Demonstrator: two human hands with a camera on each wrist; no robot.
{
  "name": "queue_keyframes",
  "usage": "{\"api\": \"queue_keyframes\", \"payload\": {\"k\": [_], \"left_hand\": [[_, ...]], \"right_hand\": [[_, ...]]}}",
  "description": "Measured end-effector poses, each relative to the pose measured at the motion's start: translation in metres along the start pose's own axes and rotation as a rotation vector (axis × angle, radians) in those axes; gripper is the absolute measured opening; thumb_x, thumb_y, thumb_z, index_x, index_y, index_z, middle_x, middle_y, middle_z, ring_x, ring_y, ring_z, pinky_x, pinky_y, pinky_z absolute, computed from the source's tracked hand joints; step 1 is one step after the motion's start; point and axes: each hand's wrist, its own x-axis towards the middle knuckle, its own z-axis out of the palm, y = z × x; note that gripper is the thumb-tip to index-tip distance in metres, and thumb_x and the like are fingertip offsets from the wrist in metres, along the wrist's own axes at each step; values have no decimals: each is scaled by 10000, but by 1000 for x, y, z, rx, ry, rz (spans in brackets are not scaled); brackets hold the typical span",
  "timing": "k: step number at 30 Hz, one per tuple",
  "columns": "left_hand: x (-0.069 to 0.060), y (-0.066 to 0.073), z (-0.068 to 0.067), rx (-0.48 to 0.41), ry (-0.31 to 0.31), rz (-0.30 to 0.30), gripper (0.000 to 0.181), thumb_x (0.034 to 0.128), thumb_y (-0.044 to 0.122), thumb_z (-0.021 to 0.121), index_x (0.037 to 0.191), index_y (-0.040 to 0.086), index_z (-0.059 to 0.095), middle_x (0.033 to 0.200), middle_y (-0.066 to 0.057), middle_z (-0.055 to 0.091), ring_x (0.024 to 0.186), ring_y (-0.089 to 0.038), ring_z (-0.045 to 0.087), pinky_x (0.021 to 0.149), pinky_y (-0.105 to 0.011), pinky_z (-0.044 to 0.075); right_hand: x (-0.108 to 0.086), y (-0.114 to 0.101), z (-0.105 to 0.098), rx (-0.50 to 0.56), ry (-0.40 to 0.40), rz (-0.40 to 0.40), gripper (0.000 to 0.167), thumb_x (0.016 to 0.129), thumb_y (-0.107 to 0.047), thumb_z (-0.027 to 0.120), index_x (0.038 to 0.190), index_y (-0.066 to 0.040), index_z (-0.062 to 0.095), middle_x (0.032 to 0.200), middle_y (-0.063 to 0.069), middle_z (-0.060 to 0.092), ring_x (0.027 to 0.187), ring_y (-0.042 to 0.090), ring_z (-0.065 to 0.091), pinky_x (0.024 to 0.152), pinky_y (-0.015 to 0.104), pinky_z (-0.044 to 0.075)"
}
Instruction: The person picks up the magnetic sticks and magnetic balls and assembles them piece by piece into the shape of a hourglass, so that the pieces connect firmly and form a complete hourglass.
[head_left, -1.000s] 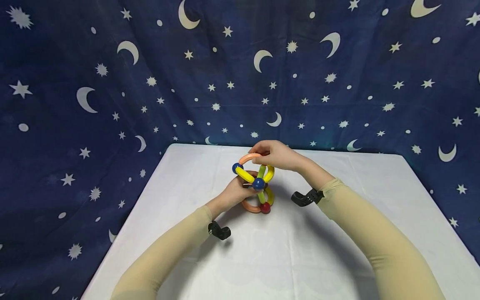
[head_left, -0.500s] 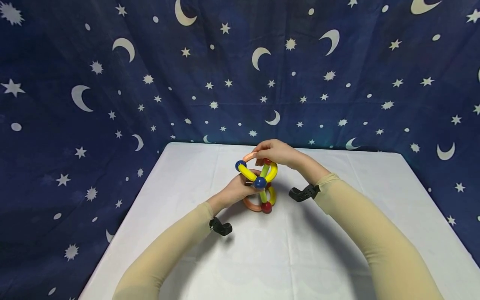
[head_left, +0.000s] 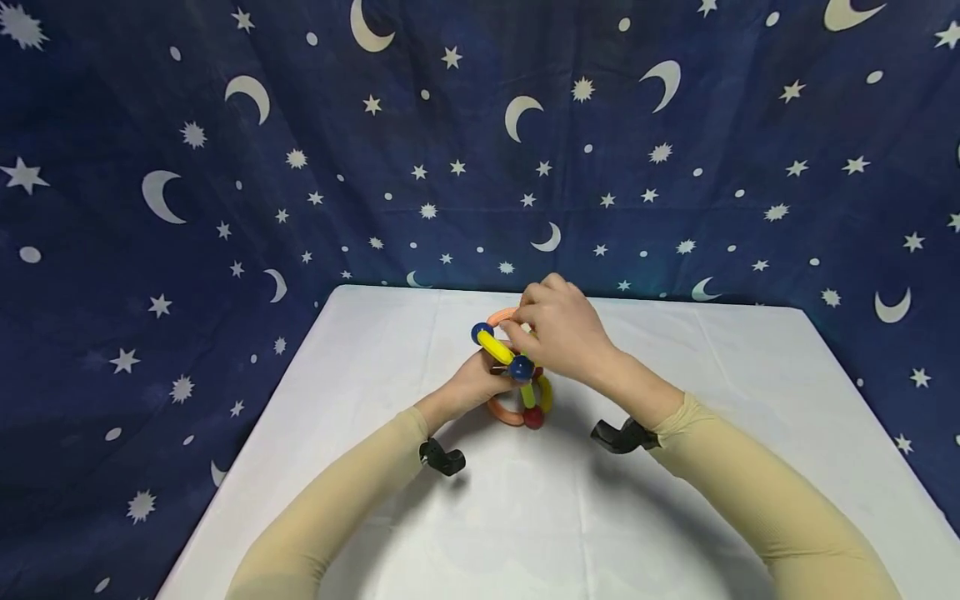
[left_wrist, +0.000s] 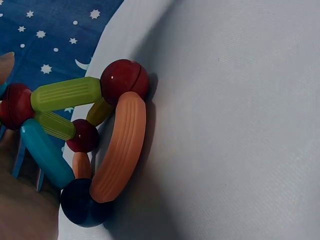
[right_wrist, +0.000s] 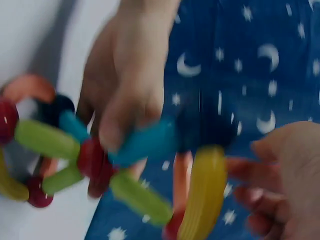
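A magnetic stick-and-ball structure [head_left: 495,347] stands on the white table, made of coloured sticks joined by balls. My left hand [head_left: 474,382] grips its narrow middle; in the right wrist view the thumb presses a light-blue stick [right_wrist: 147,142] near the central red ball [right_wrist: 95,160]. The lower loop, with an orange curved stick [left_wrist: 122,150] and a red ball [left_wrist: 124,80], touches the cloth. My right hand [head_left: 566,325] is at the upper loop and hides much of it. In the right wrist view its loosely bent fingers reach a yellow curved stick [right_wrist: 204,192], blurred, with no visible pinch.
White cloth covers the table [head_left: 517,517]. A dark blue curtain [head_left: 480,150] with moons and stars hangs behind and at the sides. Each wrist carries a black camera mount, one on the left wrist [head_left: 442,458] and one on the right [head_left: 624,435].
My right hand has left the orange curved stick at the top and turned, coming lower and nearer over the upper loop's right side. My left hand and the structure have barely moved.
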Motion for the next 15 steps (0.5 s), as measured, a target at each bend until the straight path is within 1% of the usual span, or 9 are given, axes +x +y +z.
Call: {"api": "queue_keyframes", "payload": {"k": [1,3,5,8,9,12,13,15], "left_hand": [[0,0,0,12,7,2,526,935,203,760,1422,159,567,1332,16,653,1251,-201,581,1081,-425,419],[-1,0,-1,35,16,-1,575,931,219,759,1464,188,545,1387,37,611,1270,-196,562,1073,-424,429],[-2,0,-1,56,18,-5,559,925,247,762,1444,191,562,1390,41,602,1273,-185,552,1067,-414,435],[-1,0,-1,85,17,4,588,929,320,754,1470,227,542,1400,72,588,1255,-154,544,1062,-389,429],[-1,0,-1,83,15,6,584,932,325,749,1466,217,541,1386,69,593,1238,-152,551,1056,-380,434],[-2,-2,-1,86,29,3,498,936,274,726,1387,136,565,1275,23,612,1132,-151,561,1017,-344,440],[-3,-3,-1,79,32,1,483,935,245,722,1373,120,561,1252,8,611,1112,-156,561,1005,-342,443],[-3,-3,0,63,40,-1,440,930,202,733,1324,96,569,1210,-15,616,1091,-162,564,999,-342,444]], "right_hand": [[-3,-6,1,-41,4,-46,283,955,-328,660,825,-142,828,860,-4,651,838,225,489,735,378,410],[-8,-16,4,-71,-15,-77,286,942,-342,675,774,-161,821,806,-31,603,798,210,455,705,360,390],[-11,-21,7,-64,-38,-63,286,930,-345,690,705,-200,789,774,-61,564,781,191,432,695,344,371],[-13,-25,12,-45,-67,-25,265,906,-376,729,680,-243,761,764,-88,540,786,173,421,702,341,356],[-14,-25,14,-52,-69,-21,260,896,-392,740,678,-251,755,770,-92,541,791,168,419,707,340,354],[-17,-25,19,-57,-64,-18,243,861,-450,769,725,-249,782,799,-88,554,811,164,419,727,344,353],[-19,-25,20,-50,-48,-22,250,856,-473,770,762,-242,796,820,-81,563,821,166,425,735,349,355],[-23,-22,20,0,17,-16,282,861,-480,766,861,-203,814,887,-51,612,873,189,469,778,370,388]]}}
